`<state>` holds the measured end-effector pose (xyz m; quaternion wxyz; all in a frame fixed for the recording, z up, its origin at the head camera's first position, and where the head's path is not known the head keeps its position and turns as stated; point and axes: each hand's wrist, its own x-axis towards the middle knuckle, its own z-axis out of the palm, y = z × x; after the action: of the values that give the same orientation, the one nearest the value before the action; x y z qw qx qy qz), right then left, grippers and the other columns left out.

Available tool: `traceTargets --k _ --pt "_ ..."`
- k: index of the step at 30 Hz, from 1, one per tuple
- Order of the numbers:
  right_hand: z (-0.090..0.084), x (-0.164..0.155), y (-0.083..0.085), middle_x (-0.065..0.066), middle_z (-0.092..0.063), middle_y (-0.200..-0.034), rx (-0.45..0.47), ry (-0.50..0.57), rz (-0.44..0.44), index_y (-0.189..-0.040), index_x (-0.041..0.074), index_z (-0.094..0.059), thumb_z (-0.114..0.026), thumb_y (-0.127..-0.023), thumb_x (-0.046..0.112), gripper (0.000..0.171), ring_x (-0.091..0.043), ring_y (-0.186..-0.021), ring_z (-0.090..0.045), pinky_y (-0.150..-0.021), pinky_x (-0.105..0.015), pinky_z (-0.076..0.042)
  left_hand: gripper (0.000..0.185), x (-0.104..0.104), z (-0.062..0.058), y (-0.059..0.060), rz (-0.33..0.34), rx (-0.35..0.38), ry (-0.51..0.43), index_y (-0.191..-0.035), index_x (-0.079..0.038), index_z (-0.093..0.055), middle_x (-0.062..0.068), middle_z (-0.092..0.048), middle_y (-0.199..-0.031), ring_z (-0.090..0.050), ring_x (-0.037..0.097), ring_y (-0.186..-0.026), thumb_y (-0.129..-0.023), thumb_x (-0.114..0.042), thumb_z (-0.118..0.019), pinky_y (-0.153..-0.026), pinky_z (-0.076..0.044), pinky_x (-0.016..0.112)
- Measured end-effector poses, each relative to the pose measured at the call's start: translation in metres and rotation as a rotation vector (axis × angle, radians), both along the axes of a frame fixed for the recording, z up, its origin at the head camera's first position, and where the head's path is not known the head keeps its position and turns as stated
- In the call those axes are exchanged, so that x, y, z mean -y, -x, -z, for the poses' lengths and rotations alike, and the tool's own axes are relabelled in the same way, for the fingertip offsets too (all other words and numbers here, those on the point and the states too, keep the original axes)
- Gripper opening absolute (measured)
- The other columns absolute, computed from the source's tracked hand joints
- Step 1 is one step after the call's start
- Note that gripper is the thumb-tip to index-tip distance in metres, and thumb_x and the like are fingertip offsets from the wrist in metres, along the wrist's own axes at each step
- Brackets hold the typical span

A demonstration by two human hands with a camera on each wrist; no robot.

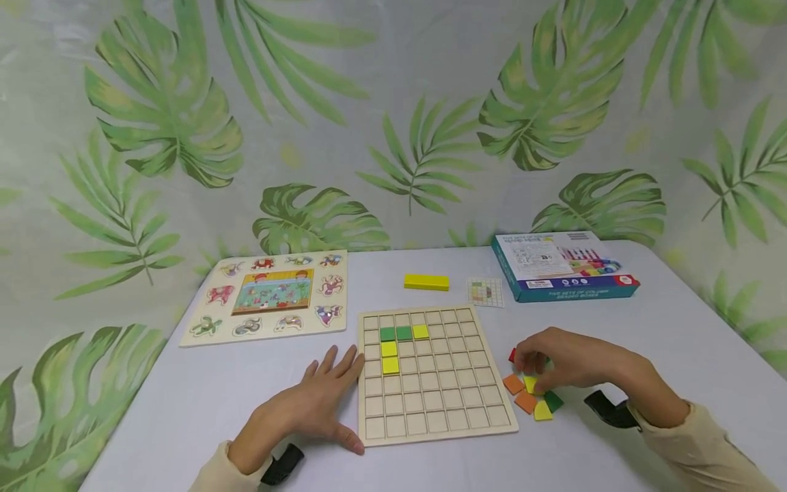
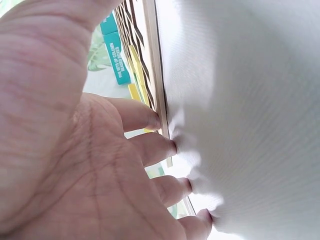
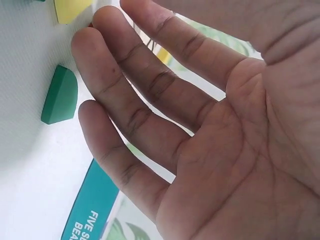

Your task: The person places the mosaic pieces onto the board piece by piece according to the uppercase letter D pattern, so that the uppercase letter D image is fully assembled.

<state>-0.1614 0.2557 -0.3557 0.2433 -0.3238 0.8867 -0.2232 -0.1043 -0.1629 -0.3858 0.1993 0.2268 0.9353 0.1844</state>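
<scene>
Pressing flat on the table (image 1: pixel 203 396), our left hand (image 1: pixel 320 403) lies with fingers straight against the left edge of the wooden grid board (image 1: pixel 433 372); its wrist view shows only a sliver of that edge. Our right hand (image 1: pixel 568 359), fingers relaxed and extended, hovers over the loose colour tiles (image 1: pixel 533 398) right of the board, hiding some. We cannot tell whether the fingertips touch a tile. The teal box (image 1: pixel 562 266) is cut off in both wrist views.
</scene>
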Motion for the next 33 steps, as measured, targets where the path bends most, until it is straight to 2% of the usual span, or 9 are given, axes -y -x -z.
traceTargets --k 18,33 --pt "0.002 -0.003 0.0036 0.01 -0.065 -0.09 0.041 -0.038 0.03 -0.097 0.02 -0.068 -0.084 -0.08 0.018 0.024 -0.009 -0.085 -0.058 -0.078 -0.025 -0.053 0.133 0.0021 0.0009 0.0001 0.002 0.01 -0.009 -0.16 -0.004 -0.019 0.018 -0.01 -0.168 0.001 0.047 -0.153 -0.062 -0.061 -0.088 -0.118 -0.008 0.069" --pt "0.0044 -0.001 0.0026 0.008 -0.061 -0.087 0.033 -0.069 0.068 -0.094 0.019 -0.065 -0.085 -0.078 0.014 0.026 -0.01 -0.083 -0.055 -0.074 -0.023 -0.049 0.133 0.0023 0.0042 0.0023 0.006 0.011 -0.006 -0.16 -0.004 -0.019 0.018 -0.01 -0.168 0.001 0.047 -0.153 -0.062 -0.062 -0.088 -0.118 -0.008 0.069"
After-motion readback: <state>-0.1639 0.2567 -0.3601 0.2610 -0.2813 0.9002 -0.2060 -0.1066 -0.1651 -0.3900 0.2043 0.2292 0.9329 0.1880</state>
